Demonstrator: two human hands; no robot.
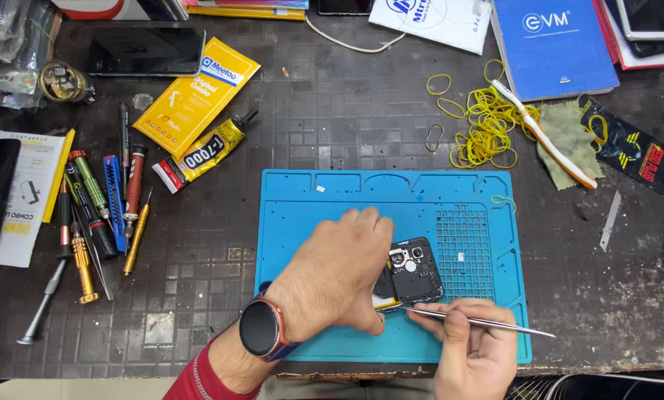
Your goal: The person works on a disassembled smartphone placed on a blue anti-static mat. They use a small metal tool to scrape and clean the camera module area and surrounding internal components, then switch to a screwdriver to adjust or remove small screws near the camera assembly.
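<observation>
Lying opened on the mat (332, 200), the phone (415, 270) (back removed) is clamped by the left hand (337, 270), while the right hand (474, 348) grips a probe (480, 321) at its edge.

The left hand (343, 274) covers most of the opened phone (415, 270); only its camera end shows. Where the metal tool (480, 321) tip meets the phone edge is too small to resolve. The right hand (472, 352) is cut off at the bottom edge. The blue notebook (550, 44) is cropped at the top.
</observation>
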